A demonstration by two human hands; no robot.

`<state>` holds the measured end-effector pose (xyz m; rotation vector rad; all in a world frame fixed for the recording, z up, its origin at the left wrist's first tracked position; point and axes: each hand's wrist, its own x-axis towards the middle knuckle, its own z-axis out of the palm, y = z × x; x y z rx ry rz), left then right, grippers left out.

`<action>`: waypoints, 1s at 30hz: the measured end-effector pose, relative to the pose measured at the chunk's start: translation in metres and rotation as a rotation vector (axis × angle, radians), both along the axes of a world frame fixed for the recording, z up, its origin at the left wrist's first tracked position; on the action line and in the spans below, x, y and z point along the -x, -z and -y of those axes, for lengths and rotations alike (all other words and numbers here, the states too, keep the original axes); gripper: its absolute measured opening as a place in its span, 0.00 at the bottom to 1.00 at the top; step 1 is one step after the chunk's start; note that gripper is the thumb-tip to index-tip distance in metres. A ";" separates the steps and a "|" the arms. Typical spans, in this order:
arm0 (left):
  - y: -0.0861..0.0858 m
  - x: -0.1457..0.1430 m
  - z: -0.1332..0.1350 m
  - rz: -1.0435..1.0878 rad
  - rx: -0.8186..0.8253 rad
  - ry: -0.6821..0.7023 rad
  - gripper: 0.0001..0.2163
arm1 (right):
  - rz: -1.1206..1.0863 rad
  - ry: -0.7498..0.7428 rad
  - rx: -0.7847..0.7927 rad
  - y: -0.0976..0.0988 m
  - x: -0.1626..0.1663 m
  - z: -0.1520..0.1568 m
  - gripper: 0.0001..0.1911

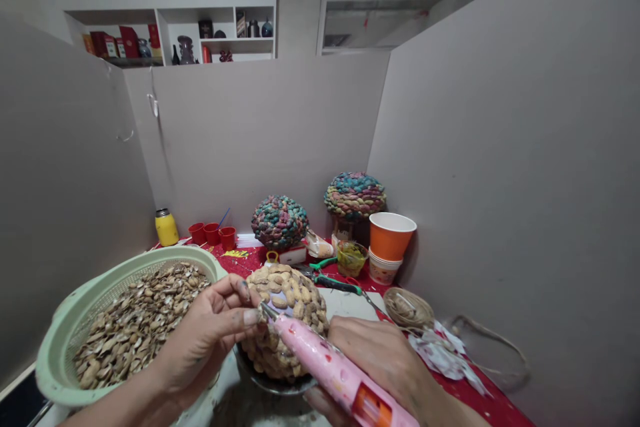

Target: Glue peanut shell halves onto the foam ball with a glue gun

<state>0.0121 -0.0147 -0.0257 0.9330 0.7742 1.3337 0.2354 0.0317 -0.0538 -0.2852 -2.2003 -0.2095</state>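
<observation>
A pink hot glue gun (pixel 320 359) is gripped in my right hand (pixel 385 363), its metal nozzle pointing up and left. The fingertips of my left hand (pixel 215 320) pinch a peanut shell (pixel 263 311) right at the nozzle tip; fingers partly hide the shell. Behind the nozzle stands a ball covered in peanut shells (pixel 307 297), with a small lilac patch bare on its front. The ball rests in a dark metal bowl (pixel 280 385). To the left, a green plastic colander (pixel 55 353) holds many loose peanut shells (pixel 135 320).
Two painted peanut-shell pieces (pixel 280 221) stand at the back. Red cups (pixel 212 234) and a yellow bottle (pixel 167 227) are back left. Green-handled pliers (pixel 337 285), an orange bucket (pixel 393 238), a twine roll (pixel 407 310) and crumpled tissue (pixel 443 350) lie toward the right partition.
</observation>
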 end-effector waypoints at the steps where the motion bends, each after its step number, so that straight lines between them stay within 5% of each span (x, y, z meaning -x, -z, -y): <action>1: 0.000 0.000 -0.001 0.007 0.002 0.000 0.10 | 0.002 0.007 0.002 -0.001 0.001 0.001 0.15; 14: -0.003 0.000 0.000 0.012 0.015 0.009 0.11 | 0.053 0.034 0.120 -0.007 -0.006 0.006 0.16; 30: 0.000 0.001 0.000 0.088 -0.009 0.031 0.10 | -0.068 0.117 -0.050 -0.003 0.005 0.001 0.22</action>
